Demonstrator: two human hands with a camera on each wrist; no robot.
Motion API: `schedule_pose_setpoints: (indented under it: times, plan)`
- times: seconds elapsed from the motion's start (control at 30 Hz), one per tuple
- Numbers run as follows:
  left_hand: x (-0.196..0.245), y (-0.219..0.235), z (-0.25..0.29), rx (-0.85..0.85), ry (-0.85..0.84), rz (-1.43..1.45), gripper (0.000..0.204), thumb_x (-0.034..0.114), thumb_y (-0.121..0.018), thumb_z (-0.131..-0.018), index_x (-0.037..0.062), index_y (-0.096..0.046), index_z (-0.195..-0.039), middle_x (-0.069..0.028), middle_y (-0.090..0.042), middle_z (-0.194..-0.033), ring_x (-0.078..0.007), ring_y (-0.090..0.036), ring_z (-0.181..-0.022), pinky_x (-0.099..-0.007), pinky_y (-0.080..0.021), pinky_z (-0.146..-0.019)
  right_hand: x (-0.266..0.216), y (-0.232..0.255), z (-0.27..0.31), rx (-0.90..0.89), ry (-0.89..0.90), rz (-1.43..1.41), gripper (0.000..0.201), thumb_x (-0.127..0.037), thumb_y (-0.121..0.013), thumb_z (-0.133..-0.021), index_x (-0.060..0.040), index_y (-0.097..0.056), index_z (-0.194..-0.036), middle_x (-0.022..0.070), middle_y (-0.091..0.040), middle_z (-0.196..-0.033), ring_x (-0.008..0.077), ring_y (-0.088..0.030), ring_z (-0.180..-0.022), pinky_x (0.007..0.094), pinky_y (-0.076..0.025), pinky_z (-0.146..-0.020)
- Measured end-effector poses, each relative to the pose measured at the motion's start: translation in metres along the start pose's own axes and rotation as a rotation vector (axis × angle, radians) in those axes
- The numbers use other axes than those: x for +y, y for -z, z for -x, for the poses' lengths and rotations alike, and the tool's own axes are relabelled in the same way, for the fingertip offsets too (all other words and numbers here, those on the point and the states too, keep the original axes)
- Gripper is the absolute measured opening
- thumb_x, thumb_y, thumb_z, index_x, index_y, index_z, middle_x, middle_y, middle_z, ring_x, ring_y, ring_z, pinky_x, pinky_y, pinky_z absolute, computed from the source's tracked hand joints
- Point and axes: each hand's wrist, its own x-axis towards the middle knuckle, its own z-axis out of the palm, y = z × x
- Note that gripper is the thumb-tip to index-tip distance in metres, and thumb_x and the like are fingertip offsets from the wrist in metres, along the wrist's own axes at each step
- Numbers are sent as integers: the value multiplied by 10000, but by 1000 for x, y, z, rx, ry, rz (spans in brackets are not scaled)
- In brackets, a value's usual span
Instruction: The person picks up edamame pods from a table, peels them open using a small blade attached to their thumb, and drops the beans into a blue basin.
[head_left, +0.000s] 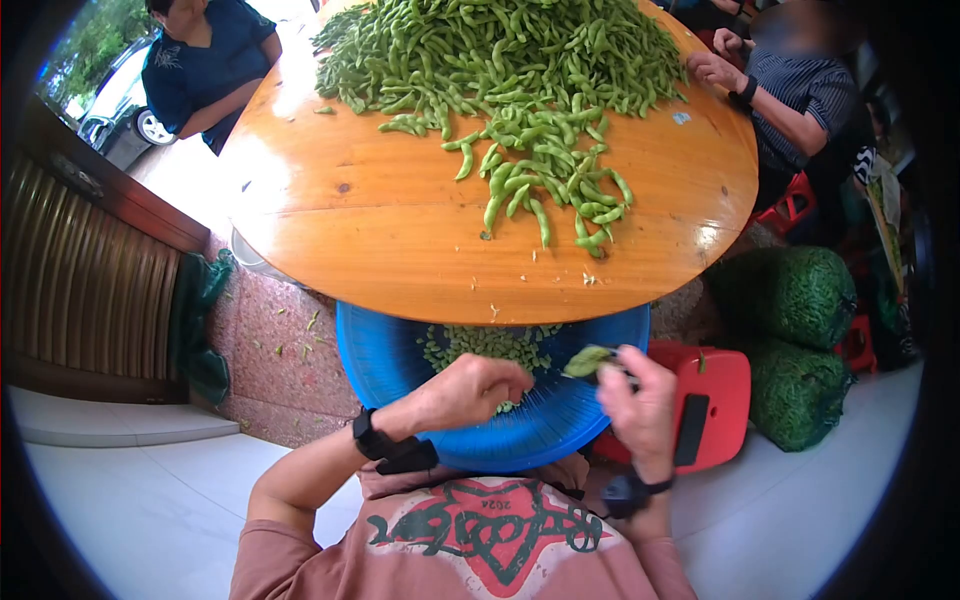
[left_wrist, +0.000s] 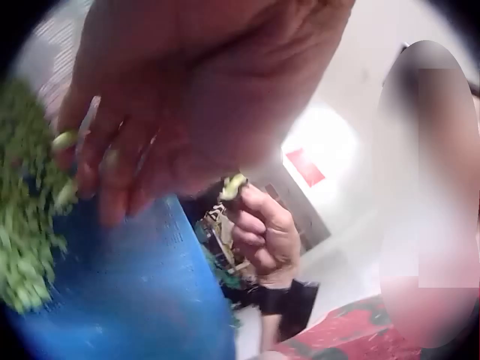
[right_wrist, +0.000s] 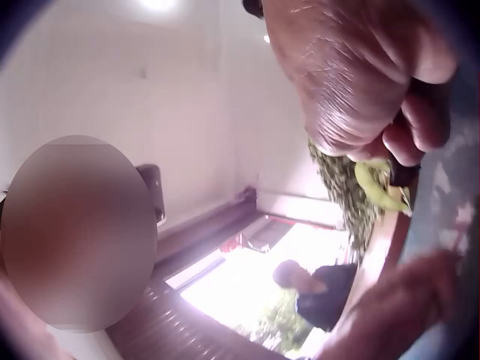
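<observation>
My left hand (head_left: 465,395) is over a blue basin (head_left: 365,350), fingers loose and pointing down. Pale shelled beans (left_wrist: 66,140) show at its fingertips in the left wrist view, over the heap of shelled beans (head_left: 480,345) in the basin. To the right, above the basin's rim, my right hand (head_left: 640,400) pinches a green soybean pod (head_left: 587,361) between thumb and fingers. That pod (right_wrist: 379,187) looks pale and curved in the right wrist view, with something small and dark beside the fingertips.
A wooden table (head_left: 330,220) with a large pile of soybean pods (head_left: 500,60) stands ahead. A red stool (head_left: 725,400) and full green mesh sacks (head_left: 795,395) are at the right. One person (head_left: 215,70) is at the far left, another (head_left: 790,110) at the right.
</observation>
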Motion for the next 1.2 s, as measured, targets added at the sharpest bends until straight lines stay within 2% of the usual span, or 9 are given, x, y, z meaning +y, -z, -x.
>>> schedule_pose_setpoints:
  times: [0.03,0.17,0.3,0.4,0.53,0.63,0.7,0.8,1.2]
  plan:
    - [0,6,2,-58,-225,-556,156,82,-563,-909,15,-657,-1014,-93,-671,-885,-268,-663,-835,-371,-526,-747,-3,21,4,29,48,80,110,-46,-581,-887,7,-591,-791,29,-545,-622,69,-533,-572,274,-414,-502]
    - [67,35,-24,-159,-202,-600,236,17,-570,-863,-2,-644,-1087,-187,-649,-1007,-376,-640,-974,-445,-534,-808,12,80,16,170,128,780,157,-6,-591,-858,48,-644,-995,202,-627,-710,322,-613,-580,397,-475,-557]
    - [81,63,-88,303,-344,-1027,295,-34,-555,-807,25,-630,-1086,-175,-583,-1031,-391,-609,-931,-465,-518,-763,1,79,12,205,49,703,247,4,-594,-861,48,-638,-1099,213,-629,-723,349,-641,-638,422,-488,-589]
    - [71,77,-120,285,-275,-1199,273,-27,-562,-806,34,-626,-1064,-163,-566,-1020,-366,-596,-943,-457,-509,-760,4,63,4,263,174,658,161,22,-578,-866,41,-634,-1016,218,-621,-744,377,-628,-672,418,-476,-595]
    - [70,72,-119,307,-301,-1167,243,-9,-579,-815,41,-617,-1050,-168,-558,-1055,-354,-573,-991,-449,-501,-769,-19,33,-7,221,274,513,53,23,-582,-867,34,-539,-838,211,-581,-701,378,-592,-631,405,-461,-580]
    - [75,52,-89,401,-581,-836,187,26,-602,-869,52,-612,-1054,-122,-576,-930,-266,-601,-836,-389,-496,-686,-8,13,-14,171,89,69,99,-41,-596,-928,7,-571,-846,49,-552,-631,115,-506,-514,277,-395,-490]
    - [89,39,-60,176,-58,-220,96,97,-605,-962,47,-609,-1043,-31,-555,-777,-134,-554,-683,-294,-456,-591,-16,-6,-16,72,-39,-291,99,-104,-586,-976,-12,-618,-960,-51,-502,-660,19,-464,-553,191,-354,-476]
    - [71,23,-37,93,118,283,146,175,-584,-1017,32,-604,-1037,38,-510,-696,-44,-483,-621,-211,-398,-540,-20,-28,-22,-142,-97,-608,201,-100,-571,-998,13,-614,-1159,-54,-466,-702,25,-426,-546,194,-335,-464]
    - [38,-11,-14,545,-229,-200,79,39,-673,-930,-4,-611,-952,-39,-628,-737,-67,-582,-629,-250,-482,-558,-15,-42,-19,-267,-175,-703,105,-64,-563,-996,21,-585,-1053,-32,-464,-703,42,-405,-563,210,-326,-468]
